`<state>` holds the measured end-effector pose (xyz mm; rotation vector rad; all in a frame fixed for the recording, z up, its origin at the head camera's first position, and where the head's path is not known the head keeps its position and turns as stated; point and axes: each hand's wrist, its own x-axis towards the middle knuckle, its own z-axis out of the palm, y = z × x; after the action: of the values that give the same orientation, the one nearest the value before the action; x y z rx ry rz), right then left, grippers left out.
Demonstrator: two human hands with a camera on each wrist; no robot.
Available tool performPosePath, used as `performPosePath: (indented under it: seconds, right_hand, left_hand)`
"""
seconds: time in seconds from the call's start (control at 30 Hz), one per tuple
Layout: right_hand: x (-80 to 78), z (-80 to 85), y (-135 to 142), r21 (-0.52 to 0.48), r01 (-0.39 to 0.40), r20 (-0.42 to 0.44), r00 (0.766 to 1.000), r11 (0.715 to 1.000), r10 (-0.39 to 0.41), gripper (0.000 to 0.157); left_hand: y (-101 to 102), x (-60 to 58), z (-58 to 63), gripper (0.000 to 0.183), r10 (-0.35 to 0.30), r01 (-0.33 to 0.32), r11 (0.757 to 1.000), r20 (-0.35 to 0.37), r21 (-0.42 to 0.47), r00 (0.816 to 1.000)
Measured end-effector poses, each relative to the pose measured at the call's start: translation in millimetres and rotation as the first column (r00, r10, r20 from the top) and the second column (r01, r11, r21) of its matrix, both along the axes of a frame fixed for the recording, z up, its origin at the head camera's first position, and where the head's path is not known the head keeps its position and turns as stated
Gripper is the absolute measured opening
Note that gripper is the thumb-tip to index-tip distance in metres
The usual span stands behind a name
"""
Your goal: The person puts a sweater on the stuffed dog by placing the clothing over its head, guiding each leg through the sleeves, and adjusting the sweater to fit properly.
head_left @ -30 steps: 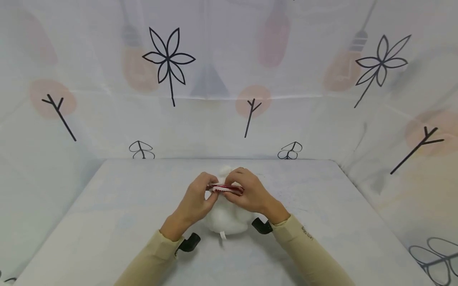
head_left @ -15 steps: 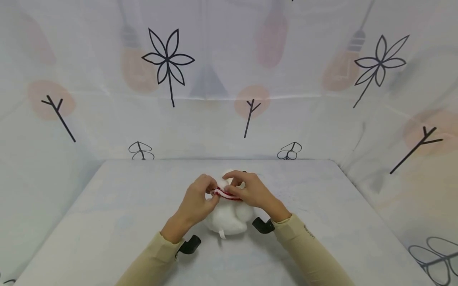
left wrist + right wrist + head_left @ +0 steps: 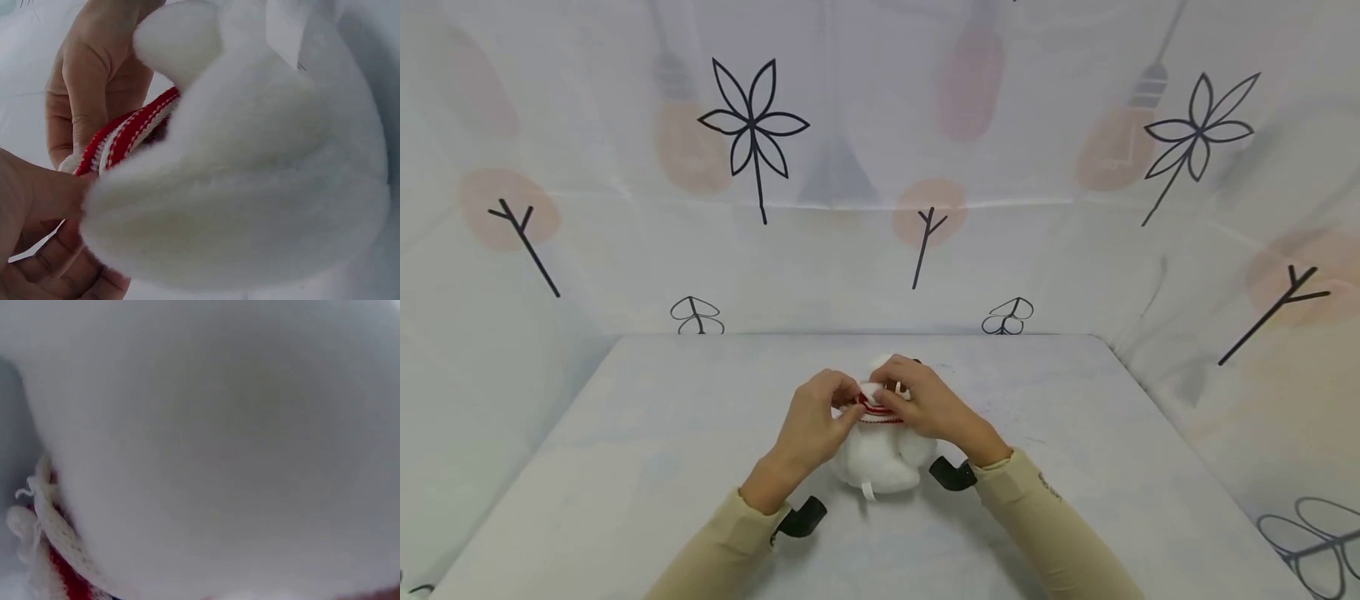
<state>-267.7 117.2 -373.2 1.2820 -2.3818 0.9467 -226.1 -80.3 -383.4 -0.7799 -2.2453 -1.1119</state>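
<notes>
A white plush toy (image 3: 880, 462) sits on the table with its tagged side toward me; the hands cover much of its upper part. Around its neck runs a red and white knitted scarf (image 3: 140, 128), whose pale fringed end shows beside the fur in the right wrist view. My left hand (image 3: 811, 421) pinches the scarf at the left of the neck between thumb and fingers. From the other side, my right hand (image 3: 925, 404) holds the scarf at the front of the neck, its thumb and fingertips bent around the fabric. Both hands work close together above the toy's body.
The white table (image 3: 625, 467) runs back to a patterned cloth wall (image 3: 850, 267), with more cloth at both sides. A black elbow-shaped piece sticks out from each wrist, the left one (image 3: 802, 517) and the right one (image 3: 952, 474), both near the toy.
The scarf was stretched flat between both hands; it now sits curved around the toy's neck. My right fingers lifted off, then came back onto it. My left hand keeps its pinch.
</notes>
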Motion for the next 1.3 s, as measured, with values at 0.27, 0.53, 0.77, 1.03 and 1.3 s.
performPosePath:
  seconds: [0.27,0.53,0.77,1.03,1.3]
  right_hand:
    - [-1.9,3.0,3,-0.110,0.105,0.084,0.992,0.988,-0.096,0.009]
    - [11.1,29.3,5,-0.275,0.171,0.399,0.916,0.946,-0.050,0.012]
    - [15.9,30.2,2,-0.275,0.127,0.443,0.896,0.953,0.009,0.013]
    - [13.9,21.6,-1,-0.119,0.081,0.365,0.930,0.990,-0.033,0.019]
    - [11.1,14.7,-3,-0.149,0.096,0.220,0.974,0.984,-0.061,0.016]
  left_hand:
    - [1,-0.4,4.5,0.021,0.033,-0.033,0.999,-0.021,0.008,0.999]
    - [-2,0.5,5.8,0.025,0.035,-0.034,0.999,0.067,-0.024,0.997]
    - [-2,2.2,4.7,0.019,0.044,-0.040,0.999,0.192,-0.026,0.980]
    - [3,-0.8,-0.8,0.026,0.062,-0.067,0.998,0.186,0.021,0.981]
    - [9,2.3,-3.9,0.032,0.114,-0.124,0.991,0.178,0.044,0.977]
